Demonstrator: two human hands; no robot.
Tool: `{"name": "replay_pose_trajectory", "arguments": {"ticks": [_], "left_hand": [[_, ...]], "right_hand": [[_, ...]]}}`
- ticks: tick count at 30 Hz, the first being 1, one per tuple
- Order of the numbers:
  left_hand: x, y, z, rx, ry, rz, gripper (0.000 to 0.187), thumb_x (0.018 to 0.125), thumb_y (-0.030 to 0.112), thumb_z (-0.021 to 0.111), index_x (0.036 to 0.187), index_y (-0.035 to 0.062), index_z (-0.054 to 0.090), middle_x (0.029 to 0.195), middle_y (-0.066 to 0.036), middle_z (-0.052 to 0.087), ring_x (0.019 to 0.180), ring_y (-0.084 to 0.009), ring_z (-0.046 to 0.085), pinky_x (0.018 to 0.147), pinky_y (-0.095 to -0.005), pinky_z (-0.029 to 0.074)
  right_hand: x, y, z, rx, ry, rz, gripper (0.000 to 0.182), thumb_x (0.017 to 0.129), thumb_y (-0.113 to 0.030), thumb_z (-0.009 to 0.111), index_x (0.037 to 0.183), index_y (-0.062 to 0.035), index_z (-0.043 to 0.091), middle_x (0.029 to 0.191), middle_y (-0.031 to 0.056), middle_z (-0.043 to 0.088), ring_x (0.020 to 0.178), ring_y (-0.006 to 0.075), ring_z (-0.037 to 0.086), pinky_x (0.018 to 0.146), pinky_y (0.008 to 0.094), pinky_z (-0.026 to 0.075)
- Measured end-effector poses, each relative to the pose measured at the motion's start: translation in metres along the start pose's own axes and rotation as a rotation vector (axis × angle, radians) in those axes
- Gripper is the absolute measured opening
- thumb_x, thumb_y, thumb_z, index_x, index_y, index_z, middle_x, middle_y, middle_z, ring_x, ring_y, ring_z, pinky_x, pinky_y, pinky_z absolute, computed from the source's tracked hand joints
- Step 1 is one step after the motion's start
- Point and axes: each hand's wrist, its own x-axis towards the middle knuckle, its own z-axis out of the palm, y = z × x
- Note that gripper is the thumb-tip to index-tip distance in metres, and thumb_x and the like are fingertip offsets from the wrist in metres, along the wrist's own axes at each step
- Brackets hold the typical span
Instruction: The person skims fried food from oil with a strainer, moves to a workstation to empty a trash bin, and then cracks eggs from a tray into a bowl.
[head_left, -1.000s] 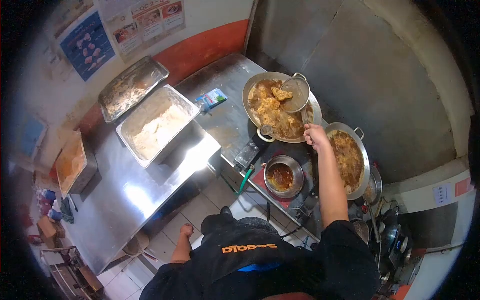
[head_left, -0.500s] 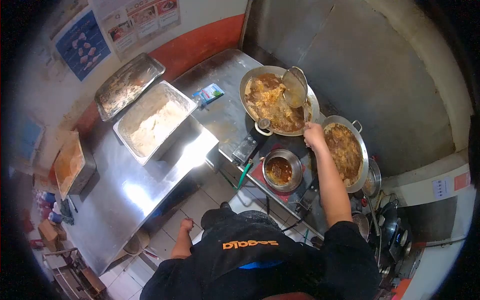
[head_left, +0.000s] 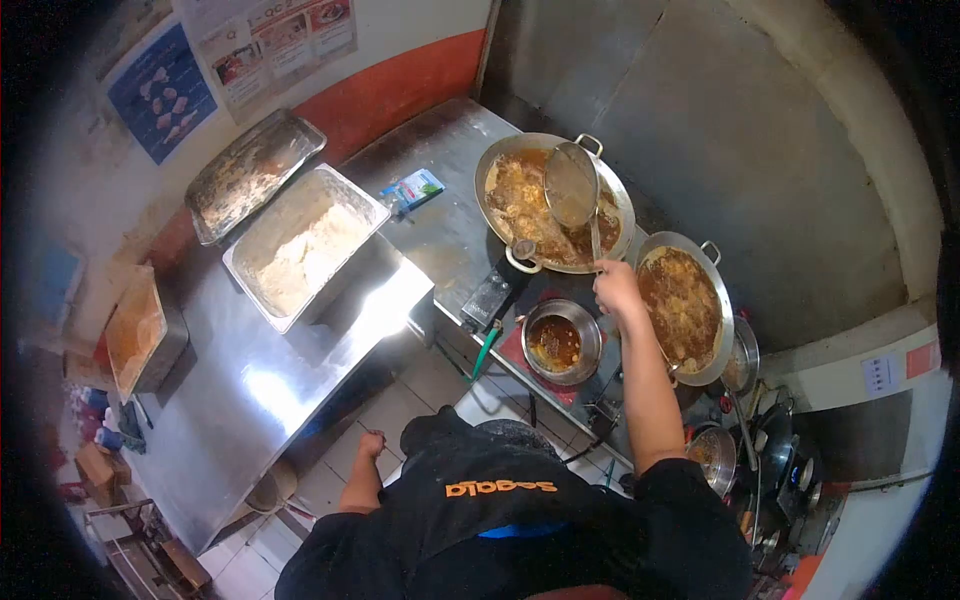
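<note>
My right hand (head_left: 618, 288) is wrapped round the handle of a round mesh strainer (head_left: 572, 184). The strainer's bowl is over the far wok (head_left: 486, 205), which holds bubbling brown oil with pale golden food. Beside it, to the right, a second wok (head_left: 716, 372) holds oil full of golden-brown bits. A steel bowl (head_left: 594, 352) of dark oil with crumbs sits nearer to me, left of my right forearm. My left hand (head_left: 371, 443) hangs low beside my body, its fingers curled; whether anything is in it is too small to tell.
On the left steel table (head_left: 215, 400) stand a deep tray of flour (head_left: 245, 262), a flour-crusted tray (head_left: 205, 200) and another tub (head_left: 172, 345). A blue-white packet (head_left: 413, 190) lies left of the far wok. Pans and a burner (head_left: 795, 470) are at right.
The strainer has moved left over the far wok, and its mesh has turned more face-up. My right hand has shifted slightly left and nearer to me.
</note>
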Motion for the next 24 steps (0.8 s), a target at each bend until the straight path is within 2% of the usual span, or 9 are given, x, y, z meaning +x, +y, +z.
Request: {"name": "replay_pose_trajectory", "arguments": {"ticks": [3, 5, 6, 9, 12, 17, 18, 22, 24], "left_hand": [[-0.002, 0.006, -0.002, 0.06, 0.011, -0.081, 0.016, 0.075, 0.014, 0.045, 0.075, 0.003, 0.058, 0.064, -0.008, 0.058, 0.054, -0.0191, 0.055, 0.045, -0.0328, 0.042], [-0.004, 0.008, -0.002, 0.026, -0.001, -0.076, 0.017, 0.075, 0.014, 0.045, 0.077, 0.0028, 0.058, 0.065, -0.008, 0.058, 0.054, -0.0195, 0.055, 0.045, -0.0326, 0.042], [-0.004, 0.009, -0.004, -0.02, -0.009, -0.069, 0.018, 0.075, 0.015, 0.046, 0.079, 0.0026, 0.058, 0.067, -0.007, 0.058, 0.055, -0.0199, 0.055, 0.045, -0.0324, 0.041], [-0.006, 0.011, -0.01, -0.016, -0.045, -0.118, 0.024, 0.084, 0.023, 0.046, 0.09, 0.0025, 0.055, 0.081, -0.009, 0.058, 0.07, -0.0215, 0.058, 0.054, -0.0354, 0.045], [-0.013, 0.002, -0.005, -0.011, 0.013, -0.115, 0.017, 0.076, 0.013, 0.046, 0.082, 0.0038, 0.058, 0.066, -0.007, 0.057, 0.055, -0.0197, 0.054, 0.045, -0.0323, 0.042], [-0.016, -0.024, -0.004, -0.006, -0.065, -0.183, 0.016, 0.075, 0.015, 0.05, 0.083, 0.0042, 0.059, 0.074, -0.007, 0.059, 0.06, -0.0188, 0.056, 0.05, -0.0321, 0.046], [-0.014, -0.032, -0.003, 0.035, -0.088, -0.177, 0.017, 0.075, 0.017, 0.051, 0.083, 0.0042, 0.059, 0.077, -0.006, 0.06, 0.061, -0.0183, 0.057, 0.052, -0.0324, 0.047], [0.0, -0.044, -0.006, 0.161, -0.153, -0.153, 0.021, 0.074, 0.022, 0.056, 0.084, 0.0043, 0.06, 0.085, -0.004, 0.061, 0.067, -0.017, 0.059, 0.059, -0.0332, 0.049], [0.003, -0.04, -0.009, -0.169, -0.137, -0.232, 0.018, 0.086, 0.021, 0.04, 0.089, 0.0109, 0.054, 0.08, -0.005, 0.056, 0.07, -0.0182, 0.054, 0.06, -0.0372, 0.042]], "right_hand": [[0.024, 0.014, 0.016, -0.097, 0.025, -0.096, 0.048, 0.069, 0.007, 0.037, 0.116, 0.001, 0.046, 0.049, 0.0047, 0.042, 0.034, 0.014, 0.039, 0.031, 0.0296, 0.028], [0.012, -0.011, 0.018, 0.09, 0.017, 0.118, 0.049, 0.068, 0.007, 0.037, 0.117, 0.0021, 0.045, 0.049, 0.0045, 0.042, 0.035, 0.0137, 0.038, 0.031, 0.0294, 0.028], [0.021, 0.002, 0.016, 0.121, 0.048, 0.137, 0.042, 0.07, 0.003, 0.042, 0.111, 0.0014, 0.052, 0.062, 0.0117, 0.056, 0.038, 0.0175, 0.046, 0.035, 0.0317, 0.033], [-0.006, 0.003, -0.004, 0.178, 0.004, 0.039, 0.05, 0.069, 0.007, 0.04, 0.118, 0.0032, 0.043, 0.051, 0.0028, 0.042, 0.034, 0.0124, 0.035, 0.031, 0.0283, 0.027], [-0.061, -0.016, -0.029, 0.217, -0.01, 0.071, 0.048, 0.071, 0.005, 0.042, 0.118, 0.0033, 0.043, 0.053, 0.0022, 0.043, 0.034, 0.01, 0.035, 0.03, 0.0265, 0.026], [-0.103, -0.008, -0.039, 0.172, -0.14, 0.1, 0.038, 0.075, -0.001, 0.043, 0.111, -0.0009, 0.052, 0.057, 0.004, 0.052, 0.037, 0.0093, 0.041, 0.033, 0.0255, 0.031], [-0.095, 0.005, -0.036, -0.056, -0.131, 0.054, 0.036, 0.074, -0.003, 0.045, 0.108, -0.004, 0.055, 0.062, 0.0083, 0.056, 0.044, 0.0136, 0.049, 0.044, 0.0289, 0.041], [-0.063, 0.049, -0.007, -0.234, -0.021, -0.116, 0.032, 0.072, -0.006, 0.047, 0.102, -0.0036, 0.059, 0.088, 0.0213, 0.06, 0.082, 0.032, 0.059, 0.076, 0.0354, 0.044], [-0.061, 0.032, 0.0, -0.292, -0.013, -0.129, 0.033, 0.072, -0.005, 0.047, 0.102, -0.0037, 0.059, 0.09, 0.0216, 0.059, 0.085, 0.0328, 0.058, 0.077, 0.0357, 0.043]]}}
